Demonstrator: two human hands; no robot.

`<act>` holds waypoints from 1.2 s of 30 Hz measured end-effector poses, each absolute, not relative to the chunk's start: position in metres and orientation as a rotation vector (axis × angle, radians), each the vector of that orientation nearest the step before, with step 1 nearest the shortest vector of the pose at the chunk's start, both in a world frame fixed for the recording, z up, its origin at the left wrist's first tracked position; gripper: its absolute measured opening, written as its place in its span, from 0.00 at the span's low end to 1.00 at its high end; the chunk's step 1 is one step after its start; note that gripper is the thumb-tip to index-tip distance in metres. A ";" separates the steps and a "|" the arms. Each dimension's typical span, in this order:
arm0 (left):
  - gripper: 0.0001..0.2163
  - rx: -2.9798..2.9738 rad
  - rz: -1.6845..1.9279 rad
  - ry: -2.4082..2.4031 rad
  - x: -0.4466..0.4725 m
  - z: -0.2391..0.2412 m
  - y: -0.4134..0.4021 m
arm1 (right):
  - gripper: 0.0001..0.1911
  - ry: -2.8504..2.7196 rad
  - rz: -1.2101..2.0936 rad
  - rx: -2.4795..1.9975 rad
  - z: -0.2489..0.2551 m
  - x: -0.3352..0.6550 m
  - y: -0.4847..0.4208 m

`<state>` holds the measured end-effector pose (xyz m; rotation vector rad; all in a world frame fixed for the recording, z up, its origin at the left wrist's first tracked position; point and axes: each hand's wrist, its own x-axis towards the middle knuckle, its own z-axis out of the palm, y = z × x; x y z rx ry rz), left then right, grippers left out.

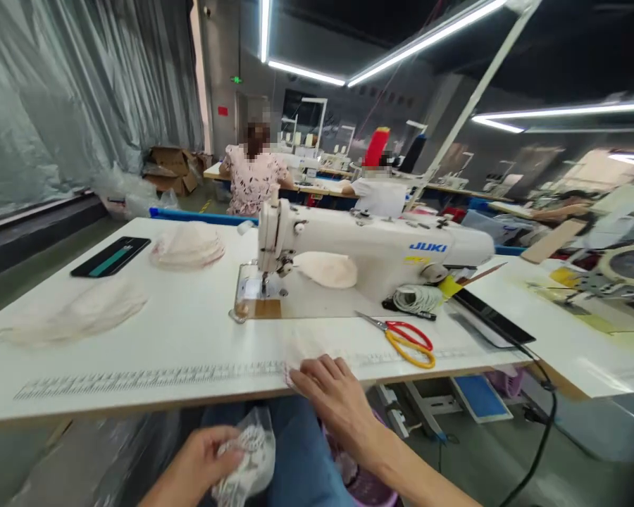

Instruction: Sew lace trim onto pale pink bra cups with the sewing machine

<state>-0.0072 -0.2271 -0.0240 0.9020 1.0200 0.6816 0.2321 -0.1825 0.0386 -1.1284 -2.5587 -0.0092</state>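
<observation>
Low in front of my lap, my left hand (208, 458) is closed on a see-through plastic bag (251, 458) with white, dark-patterned contents that I cannot name. My right hand (338, 401) lies at the table's front edge, fingers curled over a thin, pale fabric piece (303, 346), mostly blurred and hidden. Beyond it stands a white JUKI sewing machine (370, 239), with a pale oval fabric piece (327, 270) under its arm. Red-and-yellow-handled scissors (401, 339) lie to the right of my right hand.
Pale fabric stacks (187, 246) and a dark phone (112, 256) lie on the left. A printed ruler (153, 378) runs along the front edge. Coiled cord (417, 299) and a black tablet-like device (494, 320) sit at right. A purple basket (373, 486) stands below. Co-workers sit ahead.
</observation>
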 end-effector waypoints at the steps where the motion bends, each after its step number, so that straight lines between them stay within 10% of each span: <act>1: 0.22 0.925 0.726 1.068 -0.008 -0.026 -0.229 | 0.10 -2.530 0.092 -1.118 0.041 0.230 -0.194; 8: 0.21 1.035 0.754 1.175 -0.005 -0.020 -0.244 | 0.15 -2.435 1.633 -0.608 0.065 0.215 -0.231; 17: 0.16 1.083 0.650 1.035 -0.011 0.003 -0.262 | 0.05 -2.453 1.086 -1.037 0.027 0.168 -0.218; 36: 0.19 0.857 0.646 0.964 -0.024 0.005 -0.267 | 0.11 -2.480 1.071 -0.967 0.014 0.158 -0.214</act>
